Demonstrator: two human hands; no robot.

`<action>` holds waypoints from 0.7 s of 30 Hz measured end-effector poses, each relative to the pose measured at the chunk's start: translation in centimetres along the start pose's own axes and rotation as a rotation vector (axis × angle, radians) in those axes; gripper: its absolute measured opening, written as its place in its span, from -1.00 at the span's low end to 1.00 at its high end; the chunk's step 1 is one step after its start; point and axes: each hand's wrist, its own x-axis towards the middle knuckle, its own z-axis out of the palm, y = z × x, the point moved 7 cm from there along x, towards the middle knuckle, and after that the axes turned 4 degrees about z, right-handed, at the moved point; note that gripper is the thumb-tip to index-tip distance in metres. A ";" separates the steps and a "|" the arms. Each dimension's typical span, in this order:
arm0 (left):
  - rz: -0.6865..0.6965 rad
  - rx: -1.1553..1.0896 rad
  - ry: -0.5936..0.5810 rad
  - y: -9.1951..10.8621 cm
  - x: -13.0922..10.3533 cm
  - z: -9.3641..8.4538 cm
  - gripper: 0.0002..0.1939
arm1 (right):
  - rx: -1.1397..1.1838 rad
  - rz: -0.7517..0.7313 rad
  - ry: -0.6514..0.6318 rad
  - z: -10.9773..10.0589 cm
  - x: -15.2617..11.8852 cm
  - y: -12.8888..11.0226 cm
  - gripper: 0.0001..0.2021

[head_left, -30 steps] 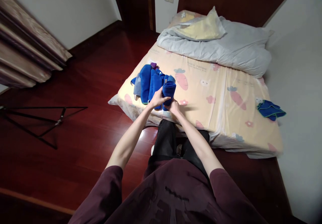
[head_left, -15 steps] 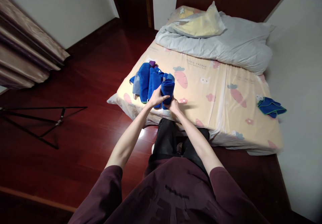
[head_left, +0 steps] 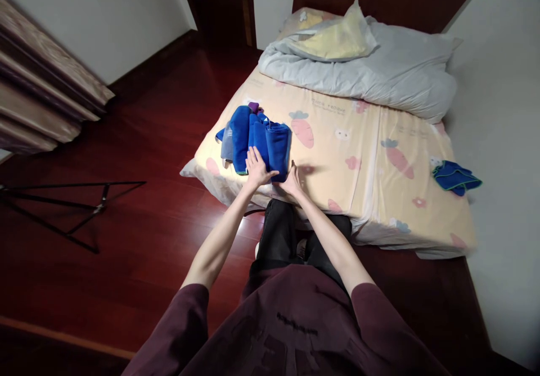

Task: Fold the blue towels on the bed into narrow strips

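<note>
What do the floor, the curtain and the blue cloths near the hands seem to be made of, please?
Floor: apparently varnished wood, from its board seams and glossy reflection.
Curtain: likely satiny fabric, judging by sheen and folds.
Blue cloths: probably soft, matt textile, perhaps microfibre; they look plush.

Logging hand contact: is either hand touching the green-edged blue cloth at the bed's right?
No, the left hand and right hand are at the blue bundle, well apart from that cloth.

Our left forearm [head_left: 221, 232] and right forearm [head_left: 329, 229] reach forward, angled inward. Left hand [head_left: 258, 170]: palm down, fingers extended away from us, thumb out to the right. Right hand [head_left: 292, 182]: near the left, 1 digit pointing forward, other fingers partly hidden.
</note>
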 end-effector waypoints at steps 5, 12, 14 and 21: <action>0.034 0.014 -0.028 0.2 -2.7 2.0 0.39 | -0.021 0.072 -0.090 1.7 -1.6 2.7 0.28; 0.201 0.060 -0.094 2.4 -4.0 4.0 -0.08 | -0.069 -0.039 -0.173 2.8 -1.9 2.6 0.08; 0.246 0.072 -0.115 2.7 -4.2 4.5 -0.21 | -0.072 -0.054 -0.175 2.8 -1.8 2.5 0.03; 0.346 0.202 -0.155 3.3 -4.3 5.3 -0.43 | -0.013 -0.172 -0.218 3.7 -1.6 1.4 -0.07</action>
